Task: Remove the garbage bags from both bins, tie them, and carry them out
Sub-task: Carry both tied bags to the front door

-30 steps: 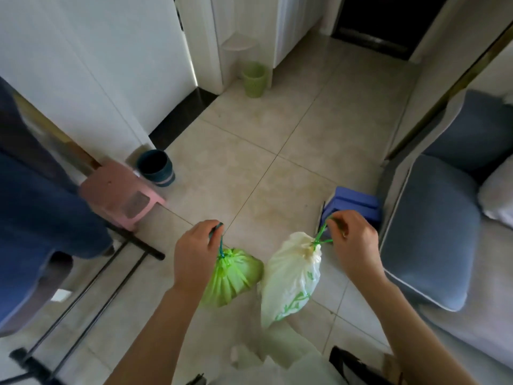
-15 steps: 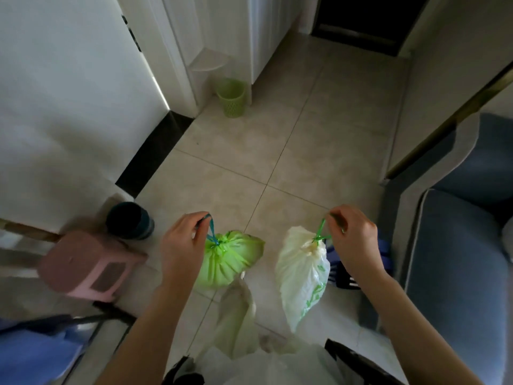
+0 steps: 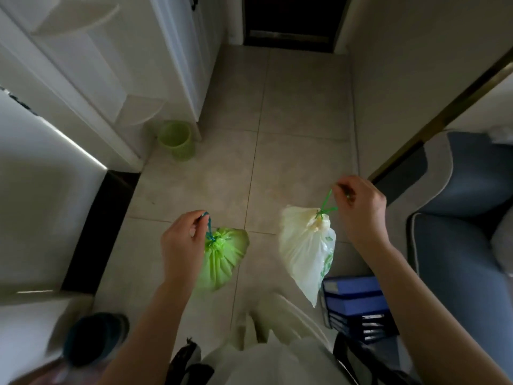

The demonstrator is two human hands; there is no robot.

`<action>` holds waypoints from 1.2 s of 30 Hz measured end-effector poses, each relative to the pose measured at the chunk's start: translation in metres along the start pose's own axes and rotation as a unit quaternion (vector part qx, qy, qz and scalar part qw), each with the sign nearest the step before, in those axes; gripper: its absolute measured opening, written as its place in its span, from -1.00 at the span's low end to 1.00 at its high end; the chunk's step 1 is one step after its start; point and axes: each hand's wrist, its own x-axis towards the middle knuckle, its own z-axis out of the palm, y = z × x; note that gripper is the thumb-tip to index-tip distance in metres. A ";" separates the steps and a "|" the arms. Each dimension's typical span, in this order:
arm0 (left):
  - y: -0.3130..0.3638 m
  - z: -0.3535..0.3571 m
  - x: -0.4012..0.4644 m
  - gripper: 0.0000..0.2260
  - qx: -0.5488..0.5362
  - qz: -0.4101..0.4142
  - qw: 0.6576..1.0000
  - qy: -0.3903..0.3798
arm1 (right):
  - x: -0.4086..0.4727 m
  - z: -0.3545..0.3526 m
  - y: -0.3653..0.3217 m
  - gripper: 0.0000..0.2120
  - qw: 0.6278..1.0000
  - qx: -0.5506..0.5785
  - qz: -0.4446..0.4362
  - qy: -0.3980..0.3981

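Note:
A tied green garbage bag point(image 3: 224, 257) hangs by its blue-green drawstring from my left hand point(image 3: 181, 243), which pinches the string. A tied white garbage bag point(image 3: 305, 245) with green print hangs from my right hand point(image 3: 361, 209), held by its green drawstring. Both bags dangle above the tiled floor, apart from each other. A green bin point(image 3: 176, 140) stands bare against the white cabinet ahead on the left. A dark teal bin point(image 3: 94, 339) sits at the lower left, blurred.
A dark doorway point(image 3: 291, 20) lies straight ahead down the tiled corridor. Grey-blue sofa point(image 3: 460, 245) on the right, with a blue stack of folders point(image 3: 355, 304) beside it. White cabinet and wall point(image 3: 41, 204) line the left side.
I have walked forward toward the doorway with both bags. The green bin is nearer, the teal bin and the blue folders have slid down in view, and the pink stool is gone from sight.

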 end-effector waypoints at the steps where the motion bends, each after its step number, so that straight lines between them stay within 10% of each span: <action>1: 0.003 0.011 0.025 -0.93 0.005 0.011 1.000 0.006 | 0.022 0.007 0.000 -0.96 1.000 0.000 -0.002 0.001; 36: 0.075 0.384 0.791 -0.89 -0.053 -0.005 0.993 -0.108 | 0.814 0.210 0.064 -0.97 0.996 -0.042 -0.070 -0.022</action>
